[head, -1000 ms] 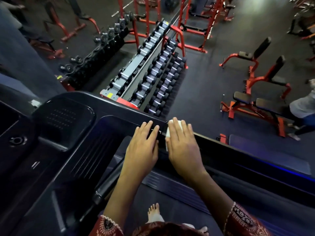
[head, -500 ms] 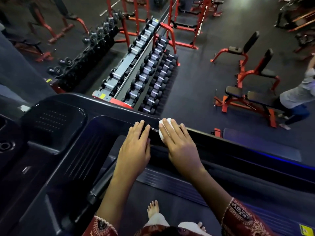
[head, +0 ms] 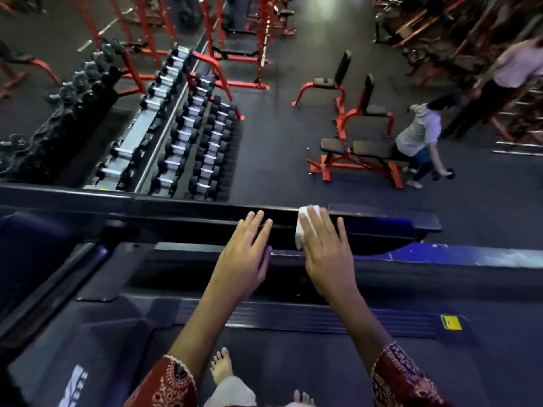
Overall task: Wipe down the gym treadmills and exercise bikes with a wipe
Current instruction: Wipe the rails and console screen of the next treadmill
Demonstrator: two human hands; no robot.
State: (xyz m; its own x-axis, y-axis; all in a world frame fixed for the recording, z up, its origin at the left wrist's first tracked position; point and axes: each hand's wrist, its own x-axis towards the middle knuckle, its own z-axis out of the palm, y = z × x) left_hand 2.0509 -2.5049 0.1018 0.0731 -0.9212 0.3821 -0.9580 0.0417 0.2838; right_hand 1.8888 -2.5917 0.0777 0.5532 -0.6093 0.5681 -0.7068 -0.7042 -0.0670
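I stand barefoot on a black treadmill, whose side handrail (head: 382,221) runs left to right in front of me. My right hand (head: 326,254) lies flat with straight fingers on a folded white wipe (head: 301,227), pressing it onto the top of the rail. My left hand (head: 245,254) rests flat on the same rail a short way to the left, fingers straight, holding nothing. The treadmill belt (head: 293,362) and ribbed side step (head: 293,315) lie below my arms.
Beyond the rail are dumbbell racks (head: 188,136) at left and red benches (head: 352,154) on the dark floor. A person in a grey top (head: 420,136) bends by the benches with a dumbbell. The treadmill console area (head: 44,248) is at left.
My right hand has slid the wipe to the right along the rail, away from my left hand. The view has swung right, and the console has moved out to the left.
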